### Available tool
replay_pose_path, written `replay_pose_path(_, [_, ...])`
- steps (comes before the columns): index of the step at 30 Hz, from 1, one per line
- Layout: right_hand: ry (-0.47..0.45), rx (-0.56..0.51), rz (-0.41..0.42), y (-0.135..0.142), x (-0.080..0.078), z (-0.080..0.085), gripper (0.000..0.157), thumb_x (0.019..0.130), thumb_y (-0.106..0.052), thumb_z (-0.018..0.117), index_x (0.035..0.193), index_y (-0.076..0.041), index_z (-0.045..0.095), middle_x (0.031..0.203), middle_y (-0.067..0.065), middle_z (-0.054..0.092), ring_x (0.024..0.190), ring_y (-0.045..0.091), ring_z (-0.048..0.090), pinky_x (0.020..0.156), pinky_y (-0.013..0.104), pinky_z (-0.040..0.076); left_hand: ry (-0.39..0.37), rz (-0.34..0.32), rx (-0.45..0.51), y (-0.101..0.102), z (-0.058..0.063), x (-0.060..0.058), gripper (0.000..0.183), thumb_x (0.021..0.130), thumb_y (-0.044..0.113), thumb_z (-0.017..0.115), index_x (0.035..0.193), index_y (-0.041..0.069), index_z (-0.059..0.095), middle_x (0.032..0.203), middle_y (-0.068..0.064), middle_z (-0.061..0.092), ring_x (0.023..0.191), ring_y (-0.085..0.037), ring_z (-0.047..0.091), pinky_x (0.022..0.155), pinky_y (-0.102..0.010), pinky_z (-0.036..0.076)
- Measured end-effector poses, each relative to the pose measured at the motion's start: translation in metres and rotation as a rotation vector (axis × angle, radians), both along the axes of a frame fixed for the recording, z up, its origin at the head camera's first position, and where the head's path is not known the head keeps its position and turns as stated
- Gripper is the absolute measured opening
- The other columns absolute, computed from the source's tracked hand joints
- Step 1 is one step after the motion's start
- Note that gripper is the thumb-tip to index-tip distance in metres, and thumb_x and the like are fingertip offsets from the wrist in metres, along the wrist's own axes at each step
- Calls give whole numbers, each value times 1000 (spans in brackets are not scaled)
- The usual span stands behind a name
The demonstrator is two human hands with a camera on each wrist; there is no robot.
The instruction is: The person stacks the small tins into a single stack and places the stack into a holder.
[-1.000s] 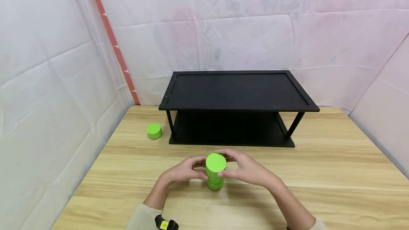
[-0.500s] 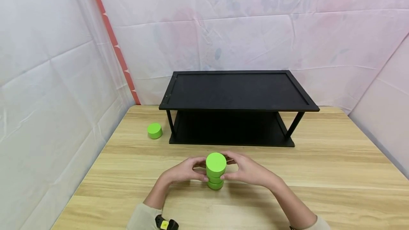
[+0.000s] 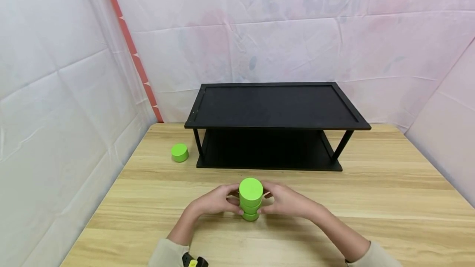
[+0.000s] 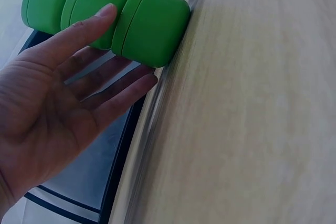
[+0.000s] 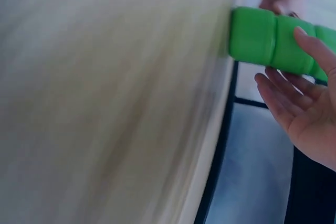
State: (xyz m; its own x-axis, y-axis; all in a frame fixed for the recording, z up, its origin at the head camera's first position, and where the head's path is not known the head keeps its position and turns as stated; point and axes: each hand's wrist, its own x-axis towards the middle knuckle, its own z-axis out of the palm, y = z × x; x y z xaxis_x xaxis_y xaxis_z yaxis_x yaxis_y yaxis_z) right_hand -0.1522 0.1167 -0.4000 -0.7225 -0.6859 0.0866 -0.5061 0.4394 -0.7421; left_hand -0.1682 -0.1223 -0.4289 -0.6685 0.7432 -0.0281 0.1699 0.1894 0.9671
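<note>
At the left of the table lies one green cylinder, just beside the rack's near left corner. Next comes a black strap with a yellow patch at a beige cuff, then the left hand, holding the stack between thumb and fingers. The stack is three green cylinders, upright on the table. Behind it stands the black two-tier rack. The right hand holds the stack's other side likewise; how firmly either presses, I cannot tell.
</note>
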Motion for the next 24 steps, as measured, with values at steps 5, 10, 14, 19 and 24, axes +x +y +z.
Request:
replay_pose_path(5, [26,18,-32,-3,6,-7,60,74,-19,78,124,-1,49,110,4,59,94,19,58,77,31,51,8,23,-35,2,5,4,55,74,-3,74,125,2,51,114,-4,56,107,-17,53,86,-26,46])
replay_pose_path(10, [19,32,-88,-6,10,-9,64,74,-26,78,125,-3,49,112,5,59,92,20,59,76,29,51,28,22,-46,3,6,5,52,74,-3,74,122,2,54,112,-2,57,105,-15,54,86,-26,46])
replay_pose_path(14, [11,24,-90,-7,11,-10,65,73,-27,78,126,-4,48,111,5,59,91,19,59,76,28,51,46,7,-37,2,-1,2,52,74,0,75,122,4,54,110,1,58,104,-12,54,85,-26,47])
replay_pose_path(19, [14,15,-72,-6,11,-11,66,73,-25,79,127,-4,46,110,5,59,90,17,59,75,27,51,39,3,-29,3,-1,3,51,74,-2,74,121,4,55,109,1,58,103,-12,55,84,-26,48])
replay_pose_path(24, [12,17,-68,-6,11,-11,68,73,-26,79,127,-3,44,109,5,59,89,16,59,75,25,51,55,7,-37,3,0,3,51,74,-1,75,121,5,55,108,1,59,102,-12,56,84,-26,48])
